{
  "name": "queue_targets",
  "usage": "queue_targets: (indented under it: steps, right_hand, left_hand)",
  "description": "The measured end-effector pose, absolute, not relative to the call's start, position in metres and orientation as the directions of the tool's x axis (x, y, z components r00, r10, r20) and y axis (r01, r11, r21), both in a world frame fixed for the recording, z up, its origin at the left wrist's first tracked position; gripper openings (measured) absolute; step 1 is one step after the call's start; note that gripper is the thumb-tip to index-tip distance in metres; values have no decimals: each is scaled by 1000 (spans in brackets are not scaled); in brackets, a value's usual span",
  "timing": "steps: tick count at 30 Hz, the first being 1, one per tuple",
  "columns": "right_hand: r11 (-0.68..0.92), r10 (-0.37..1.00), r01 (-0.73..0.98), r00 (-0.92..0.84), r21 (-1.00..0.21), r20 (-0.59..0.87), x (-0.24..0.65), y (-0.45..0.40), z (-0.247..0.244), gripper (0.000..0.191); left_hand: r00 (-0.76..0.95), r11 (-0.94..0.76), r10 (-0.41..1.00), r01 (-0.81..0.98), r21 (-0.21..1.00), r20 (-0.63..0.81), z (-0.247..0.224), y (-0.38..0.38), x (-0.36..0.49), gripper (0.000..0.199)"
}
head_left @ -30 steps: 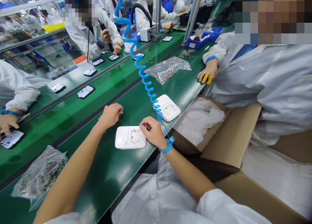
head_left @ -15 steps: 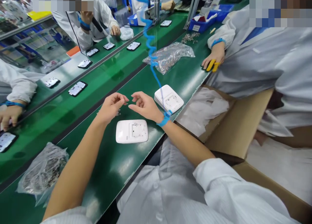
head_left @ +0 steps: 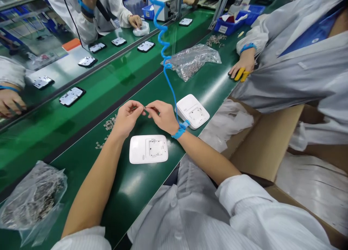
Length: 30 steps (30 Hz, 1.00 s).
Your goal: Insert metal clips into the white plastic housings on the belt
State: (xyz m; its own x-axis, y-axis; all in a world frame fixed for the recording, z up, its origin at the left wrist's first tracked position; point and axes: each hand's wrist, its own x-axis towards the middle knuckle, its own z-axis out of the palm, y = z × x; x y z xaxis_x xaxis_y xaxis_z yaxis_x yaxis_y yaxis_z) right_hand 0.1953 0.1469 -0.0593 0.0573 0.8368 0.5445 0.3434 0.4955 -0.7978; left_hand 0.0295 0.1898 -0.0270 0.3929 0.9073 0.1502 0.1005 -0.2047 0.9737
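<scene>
My left hand [head_left: 128, 116] and my right hand [head_left: 162, 116] meet fingertip to fingertip above the green bench. Both pinch at a tiny metallic part [head_left: 144, 108], too small to name surely. Just below them a white plastic housing [head_left: 148, 149] lies flat, its square recess facing up. A second white housing [head_left: 193, 111] rests at an angle beside my right wrist, which wears a blue wrist strap [head_left: 180, 129] with a coiled cord. Small metal pieces [head_left: 110, 123] are scattered on the bench to the left of my left hand.
A clear bag of metal pieces [head_left: 34, 199] lies at lower left, another bag [head_left: 191, 61] farther up the bench. Black-framed boards [head_left: 72, 96] sit along the line. A co-worker's hand [head_left: 243, 66] rests at right, above an open cardboard box [head_left: 261, 148].
My hands have come together, and their fingertips now meet at the tiny part. The view has shifted slightly, uncovering more loose metal pieces at left.
</scene>
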Motion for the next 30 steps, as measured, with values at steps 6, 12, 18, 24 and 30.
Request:
queue_targets:
  steps: [6, 12, 18, 24, 30]
  right_hand:
    - [348, 932, 52, 88, -936, 351, 196, 150, -57, 11]
    - [267, 964, -53, 9, -962, 266, 196, 157, -63, 10]
    - [229, 971, 165, 33, -959, 237, 198, 156, -49, 12]
    - [427, 885, 400, 0, -811, 466, 200, 154, -52, 15]
    - [493, 829, 609, -111, -622, 548, 196, 150, -60, 16]
  left_hand:
    - [372, -297, 897, 110, 948, 238, -25, 186, 33, 20]
    - [305, -351, 915, 275, 895, 265, -24, 182, 35, 12]
    - [335, -527, 849, 586, 616, 408, -12, 184, 26, 15]
    - [598, -776, 588, 608, 169, 545, -12, 191, 22, 25]
    - [651, -753, 651, 618, 226, 390, -10, 186, 23, 26]
